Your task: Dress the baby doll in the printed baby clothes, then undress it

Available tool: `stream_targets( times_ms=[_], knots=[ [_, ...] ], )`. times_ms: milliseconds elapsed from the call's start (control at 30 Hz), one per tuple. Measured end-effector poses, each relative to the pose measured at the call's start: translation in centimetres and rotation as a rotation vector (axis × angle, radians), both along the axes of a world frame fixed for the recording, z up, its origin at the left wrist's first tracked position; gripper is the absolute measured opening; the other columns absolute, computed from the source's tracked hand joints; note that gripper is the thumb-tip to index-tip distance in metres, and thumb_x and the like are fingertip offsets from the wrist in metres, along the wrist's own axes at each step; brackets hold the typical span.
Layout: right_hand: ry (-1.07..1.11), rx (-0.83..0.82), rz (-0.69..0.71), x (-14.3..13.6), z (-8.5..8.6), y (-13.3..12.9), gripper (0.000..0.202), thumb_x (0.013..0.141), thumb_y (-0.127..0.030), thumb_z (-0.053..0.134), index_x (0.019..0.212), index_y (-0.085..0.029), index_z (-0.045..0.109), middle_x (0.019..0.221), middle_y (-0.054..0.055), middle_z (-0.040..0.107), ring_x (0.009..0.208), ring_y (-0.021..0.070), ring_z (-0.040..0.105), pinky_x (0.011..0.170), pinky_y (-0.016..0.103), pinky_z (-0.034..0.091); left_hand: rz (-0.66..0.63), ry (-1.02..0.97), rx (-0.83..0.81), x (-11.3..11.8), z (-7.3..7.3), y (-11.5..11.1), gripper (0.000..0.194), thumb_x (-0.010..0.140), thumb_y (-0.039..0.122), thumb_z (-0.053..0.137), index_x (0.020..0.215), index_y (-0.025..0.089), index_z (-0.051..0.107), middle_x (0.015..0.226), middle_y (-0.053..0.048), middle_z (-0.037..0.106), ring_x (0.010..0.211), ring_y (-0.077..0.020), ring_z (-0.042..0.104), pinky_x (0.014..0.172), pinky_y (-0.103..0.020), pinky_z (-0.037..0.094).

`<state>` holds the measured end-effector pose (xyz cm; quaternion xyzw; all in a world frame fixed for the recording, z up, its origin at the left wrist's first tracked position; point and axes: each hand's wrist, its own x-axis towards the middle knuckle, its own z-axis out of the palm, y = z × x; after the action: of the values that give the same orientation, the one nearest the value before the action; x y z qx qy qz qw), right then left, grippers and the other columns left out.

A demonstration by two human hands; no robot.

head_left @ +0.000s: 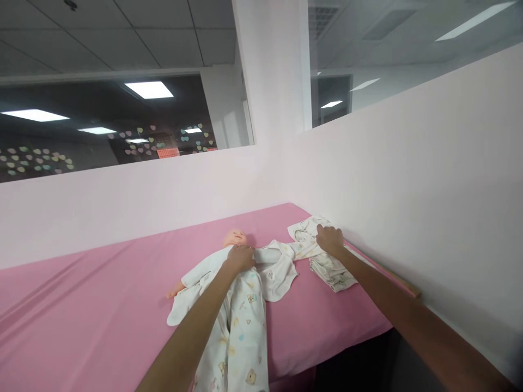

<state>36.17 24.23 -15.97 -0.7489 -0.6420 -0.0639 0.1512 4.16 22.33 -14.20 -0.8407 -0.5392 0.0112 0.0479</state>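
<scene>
Doll (245, 296), feet probably out of view

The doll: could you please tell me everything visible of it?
The doll lies face up on the pink sheet, its head smooth and plastic-looking. It wears pale sleeves and bear-print cloth over its legs; one bare hand shows. The person's left hand covers its upper chest, and its other arm extends toward a patterned sleeve in the right hand.

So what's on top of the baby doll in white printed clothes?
The person's bare left hand is on the baby doll, just below its head. Whatever lies directly beneath that hand is covered, so I can't see it.
</scene>
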Motion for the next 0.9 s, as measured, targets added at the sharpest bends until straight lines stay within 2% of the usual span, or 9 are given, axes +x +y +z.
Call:
stream_targets(
  times_ms=[67,167,267,333,433,567,700,800,900],
  knots=[
    [0.004,0.012,-0.021,-0.5,-0.6,-0.4,0.033,0.087,-0.007,0.038,0.113,-0.007,0.058,0.104,0.023,0.065,0.107,0.0353,0.055,0.09,0.049,0.032,0.022,0.04,-0.008,0.2,0.2,-0.1,0.033,0.086,0.029,0.06,0.115,0.014,0.063,0.121,-0.014,0.063,0.115,-0.0274,0.057,0.099,-0.045,0.041],
    [0.018,0.055,0.002,-3.4,-1.5,-1.3,0.031,0.09,-0.013,0.038,0.113,-0.007,0.058,0.109,0.023,0.063,0.109,0.0346,0.053,0.09,0.046,0.032,0.044,0.087,-0.002,1.4,0.2,-0.1,0.034,0.087,0.029,0.06,0.116,0.012,0.062,0.121,-0.015,0.062,0.116,-0.0283,0.056,0.101,-0.049,0.039],
    [0.051,0.095,0.072,-7.7,-2.5,-2.4,0.037,0.098,-0.034,0.034,0.114,-0.01,0.057,0.111,0.02,0.063,0.106,0.0308,0.054,0.089,0.042,0.033,0.022,0.088,0.002,3.7,-0.6,0.0,0.037,0.09,0.033,0.057,0.121,0.012,0.058,0.123,-0.014,0.061,0.116,-0.0276,0.056,0.101,-0.051,0.039],
    [0.074,0.093,0.121,-10.4,-3.3,-3.2,0.044,0.097,-0.046,0.034,0.112,-0.012,0.059,0.109,0.018,0.064,0.104,0.0295,0.055,0.087,0.04,0.035,-0.016,0.066,-0.008,5.4,-1.4,0.1,0.038,0.092,0.035,0.054,0.123,0.014,0.057,0.123,-0.012,0.061,0.113,-0.0253,0.057,0.1,-0.049,0.041],
    [0.078,0.086,0.175,-12.6,-4.5,-4.1,0.034,0.096,-0.038,0.039,0.105,-0.014,0.062,0.108,0.015,0.065,0.107,0.0299,0.054,0.087,0.039,0.035,-0.054,0.032,-0.03,7.1,-2.4,0.3,0.034,0.094,0.036,0.051,0.119,0.014,0.059,0.121,-0.011,0.062,0.111,-0.0235,0.058,0.099,-0.046,0.042],
    [0.08,0.105,0.184,-12.1,-5.0,-4.3,0.029,0.095,-0.023,0.037,0.105,-0.015,0.063,0.109,0.014,0.065,0.108,0.029,0.054,0.088,0.038,0.034,-0.037,-0.015,-0.042,7.4,-3.1,0.8,0.04,0.091,0.04,0.052,0.124,0.018,0.057,0.123,-0.011,0.061,0.116,-0.0263,0.055,0.1,-0.048,0.04],
    [0.111,0.104,0.13,-10.6,-5.2,-4.0,0.028,0.093,-0.019,0.038,0.105,-0.011,0.063,0.109,0.017,0.064,0.109,0.0298,0.055,0.089,0.038,0.034,-0.021,-0.067,-0.034,6.9,-3.0,0.8,0.048,0.087,0.052,0.05,0.128,0.027,0.055,0.125,-0.012,0.06,0.121,-0.0305,0.051,0.103,-0.05,0.035],
    [0.162,0.093,0.071,-10.1,-5.5,-3.8,0.028,0.093,-0.02,0.039,0.105,-0.009,0.062,0.107,0.019,0.064,0.108,0.0301,0.057,0.089,0.037,0.035,-0.002,-0.096,-0.031,6.9,-2.9,0.7,0.053,0.084,0.057,0.049,0.125,0.024,0.057,0.124,-0.014,0.06,0.121,-0.0332,0.051,0.103,-0.054,0.034],
    [0.237,0.088,0.019,-9.9,-5.4,-3.5,0.032,0.094,-0.023,0.036,0.107,-0.008,0.061,0.108,0.019,0.064,0.107,0.0293,0.059,0.087,0.036,0.036,0.009,-0.125,-0.038,6.7,-2.5,0.5,0.058,0.08,0.057,0.052,0.123,0.019,0.057,0.124,-0.015,0.06,0.118,-0.0331,0.053,0.101,-0.05,0.037]
  ],
)
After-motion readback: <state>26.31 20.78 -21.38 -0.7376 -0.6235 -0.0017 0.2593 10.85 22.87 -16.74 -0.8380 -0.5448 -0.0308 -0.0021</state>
